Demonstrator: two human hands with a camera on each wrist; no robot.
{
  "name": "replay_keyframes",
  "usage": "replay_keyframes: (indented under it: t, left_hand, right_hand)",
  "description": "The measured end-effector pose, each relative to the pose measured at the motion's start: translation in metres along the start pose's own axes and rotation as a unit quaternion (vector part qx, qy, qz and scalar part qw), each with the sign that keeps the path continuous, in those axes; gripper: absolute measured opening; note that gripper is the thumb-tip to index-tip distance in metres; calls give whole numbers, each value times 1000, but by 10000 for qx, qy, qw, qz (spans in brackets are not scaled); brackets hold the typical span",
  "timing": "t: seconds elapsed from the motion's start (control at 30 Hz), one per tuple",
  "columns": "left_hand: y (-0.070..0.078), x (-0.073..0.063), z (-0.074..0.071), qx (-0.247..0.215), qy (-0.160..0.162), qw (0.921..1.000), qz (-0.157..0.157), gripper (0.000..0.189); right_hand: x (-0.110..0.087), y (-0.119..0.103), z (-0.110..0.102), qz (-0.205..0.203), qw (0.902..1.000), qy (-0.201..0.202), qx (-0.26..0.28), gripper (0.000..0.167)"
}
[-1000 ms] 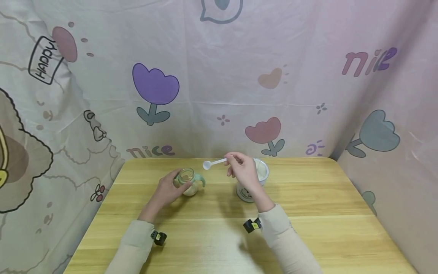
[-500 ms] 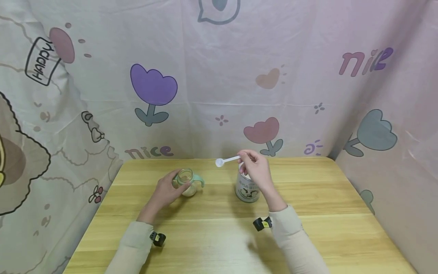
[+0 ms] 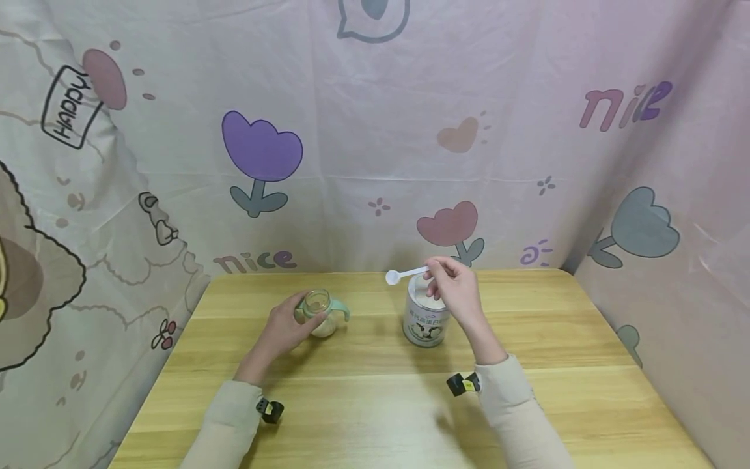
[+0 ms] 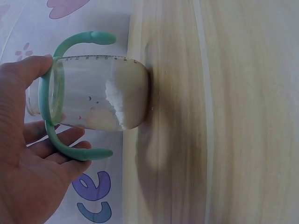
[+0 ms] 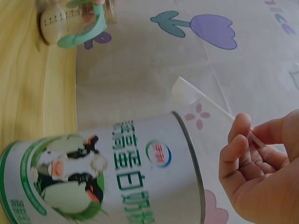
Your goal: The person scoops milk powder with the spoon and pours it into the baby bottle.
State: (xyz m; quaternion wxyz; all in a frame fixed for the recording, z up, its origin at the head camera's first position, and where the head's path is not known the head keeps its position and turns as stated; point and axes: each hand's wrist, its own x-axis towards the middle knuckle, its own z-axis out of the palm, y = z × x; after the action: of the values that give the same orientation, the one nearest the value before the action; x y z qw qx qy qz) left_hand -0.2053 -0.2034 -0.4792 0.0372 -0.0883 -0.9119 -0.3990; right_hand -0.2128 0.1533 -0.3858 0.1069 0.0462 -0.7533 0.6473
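A clear baby bottle [image 3: 324, 326] with green handles stands uncapped on the table, white powder settled in its bottom. My left hand [image 3: 291, 326] grips it around the neck and the handle ring [image 4: 45, 95]. My right hand [image 3: 457, 286] pinches the end of a white measuring scoop [image 3: 393, 277] between thumb and forefinger. The scoop is level with the top of an open milk powder can [image 3: 426, 320], its bowl out past the can's left side. Pale powder shows inside the can's mouth. In the right wrist view the can's cow picture [image 5: 65, 172] faces the camera.
The wooden table [image 3: 351, 404] ends at a printed cloth backdrop [image 3: 363, 221] right behind the bottle and can. More cloth hangs along both sides. Small black cameras [image 3: 271, 410] are strapped at both cuffs.
My right hand has moved right with the scoop, from beside the bottle to over the can, uncovering more of the can's front. My left hand and the bottle have stayed in place.
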Motion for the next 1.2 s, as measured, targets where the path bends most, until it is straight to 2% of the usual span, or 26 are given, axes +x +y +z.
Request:
replay_keyframes:
  t: [0.43,0.87,1.2]
  left_hand:
    - [-1,0,2,-55,20,10000,12,76]
    - [-2,0,2,-35,68,9999,86,75]
    - [-2,0,1,-29,35,10000,71,77]
  right_hand:
    - [1,7,-22,83,9998,180,-102,30]
    - [-2,16,-39,91,9991,419,-75,27]
    - [-5,22,-46,189,9987,395,-249,28]
